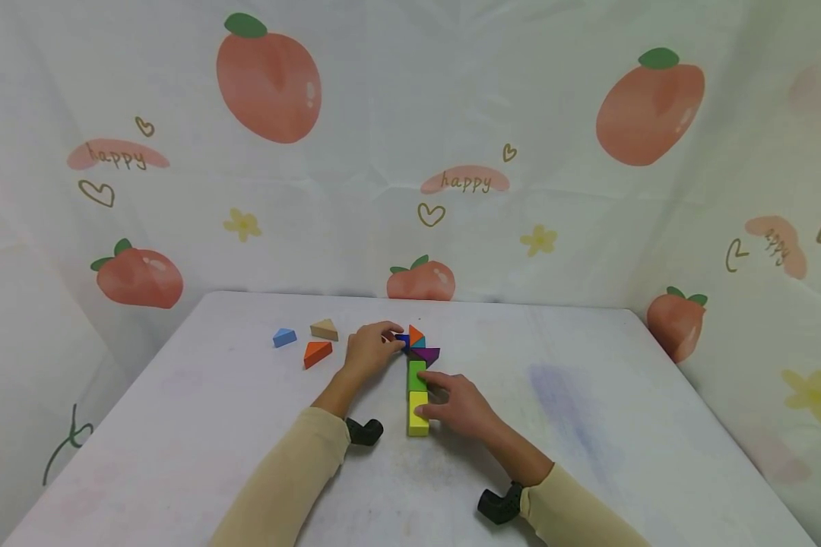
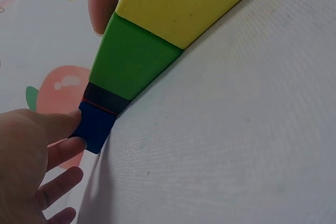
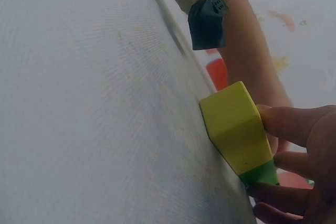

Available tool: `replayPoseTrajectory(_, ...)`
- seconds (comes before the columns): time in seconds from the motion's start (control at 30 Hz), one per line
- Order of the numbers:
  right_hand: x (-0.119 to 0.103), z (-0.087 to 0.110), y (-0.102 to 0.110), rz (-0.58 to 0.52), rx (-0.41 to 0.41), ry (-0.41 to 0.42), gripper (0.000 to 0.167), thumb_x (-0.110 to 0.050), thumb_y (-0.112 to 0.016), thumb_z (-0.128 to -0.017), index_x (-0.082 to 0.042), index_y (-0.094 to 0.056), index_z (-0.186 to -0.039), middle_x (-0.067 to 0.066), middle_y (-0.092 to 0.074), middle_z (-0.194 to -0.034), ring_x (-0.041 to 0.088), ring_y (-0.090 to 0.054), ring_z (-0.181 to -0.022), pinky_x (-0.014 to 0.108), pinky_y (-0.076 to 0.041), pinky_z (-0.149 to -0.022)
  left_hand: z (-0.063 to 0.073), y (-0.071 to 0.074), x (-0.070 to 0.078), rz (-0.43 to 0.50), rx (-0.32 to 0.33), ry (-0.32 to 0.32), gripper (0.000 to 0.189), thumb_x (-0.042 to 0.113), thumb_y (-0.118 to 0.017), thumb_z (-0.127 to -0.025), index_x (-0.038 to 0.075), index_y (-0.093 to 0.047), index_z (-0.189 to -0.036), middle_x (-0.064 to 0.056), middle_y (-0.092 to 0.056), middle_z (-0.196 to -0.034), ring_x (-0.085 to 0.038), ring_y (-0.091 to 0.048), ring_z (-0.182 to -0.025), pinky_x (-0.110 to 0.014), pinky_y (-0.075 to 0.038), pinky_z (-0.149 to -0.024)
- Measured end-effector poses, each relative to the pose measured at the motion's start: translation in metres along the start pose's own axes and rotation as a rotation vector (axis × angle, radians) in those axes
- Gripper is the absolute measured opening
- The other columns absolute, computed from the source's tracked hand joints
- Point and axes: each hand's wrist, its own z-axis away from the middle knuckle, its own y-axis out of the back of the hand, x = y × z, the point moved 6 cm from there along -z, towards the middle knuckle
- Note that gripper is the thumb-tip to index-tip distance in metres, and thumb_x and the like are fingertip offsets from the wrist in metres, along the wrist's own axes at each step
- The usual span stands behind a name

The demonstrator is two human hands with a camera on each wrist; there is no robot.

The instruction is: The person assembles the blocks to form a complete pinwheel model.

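Note:
In the head view, several wooden blocks form a line on the table. The near end is a yellow block (image 1: pixel 419 425), with a green block (image 1: pixel 417 374) against it. Beyond these sit a purple triangle (image 1: pixel 427 353), a small teal piece (image 1: pixel 419 343) and an orange triangle (image 1: pixel 415 334). My left hand (image 1: pixel 372 349) pinches a dark blue block (image 2: pixel 95 127) between thumb and forefinger, at the left of the line's far end. From the right, my right hand (image 1: pixel 461 405) rests its thumb on the yellow block and its extended forefinger on the green one.
Left of my left hand lie a light blue triangle (image 1: pixel 284 338), a natural wood triangle (image 1: pixel 324 329) and a red-orange triangle (image 1: pixel 318 352). The white-covered table (image 1: pixel 260 471) ends at a patterned cloth (image 1: pixel 356 251). Each wrist carries a black device (image 1: pixel 501 504).

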Motion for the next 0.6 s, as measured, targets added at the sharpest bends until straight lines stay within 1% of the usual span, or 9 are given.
replayPoseTrajectory(0.13,-0.001,0.0,0.0,-0.007,-0.004,0.013,0.061,-0.035,-0.077,-0.083,-0.016,-0.057,-0.138,0.007,-0.055,-0.137,0.031,-0.046,-0.126,0.054,-0.038,-0.103,0.003,0.004,0.003,0.018,0.0,-0.01,0.025,0.029,-0.071,-0.091,0.02,-0.07,-0.114,0.005,-0.068,-0.093,-0.018,-0.058,-0.09,-0.04,-0.039,-0.082)
replayPoseTrajectory(0.23,0.0,-0.001,0.0,-0.005,-0.008,0.012,0.062,-0.036,-0.077,-0.083,-0.016,-0.057,-0.138,0.007,-0.055,-0.137,0.031,-0.046,-0.127,0.055,-0.037,-0.103,0.004,0.006,0.004,0.015,0.005,-0.004,0.025,0.03,-0.071,-0.091,0.022,-0.07,-0.115,0.005,-0.068,-0.094,-0.018,-0.057,-0.091,-0.04,-0.039,-0.084)
replayPoseTrajectory(0.37,0.001,-0.002,-0.001,-0.004,-0.013,-0.004,0.062,-0.037,-0.077,-0.083,-0.017,-0.056,-0.138,0.006,-0.055,-0.137,0.032,-0.045,-0.127,0.055,-0.037,-0.103,0.005,0.012,0.005,-0.011,0.019,-0.011,0.025,0.03,-0.071,-0.09,0.022,-0.071,-0.115,0.005,-0.069,-0.096,-0.018,-0.058,-0.095,-0.041,-0.039,-0.085)
replayPoseTrajectory(0.6,0.002,-0.001,-0.002,0.007,-0.011,-0.017,0.063,-0.037,-0.078,-0.083,-0.018,-0.057,-0.138,0.007,-0.055,-0.137,0.032,-0.045,-0.127,0.055,-0.038,-0.103,0.004,0.027,0.005,-0.077,0.07,-0.062,0.025,0.027,-0.072,-0.09,0.021,-0.072,-0.114,0.002,-0.069,-0.106,-0.021,-0.057,-0.099,-0.043,-0.041,-0.085)
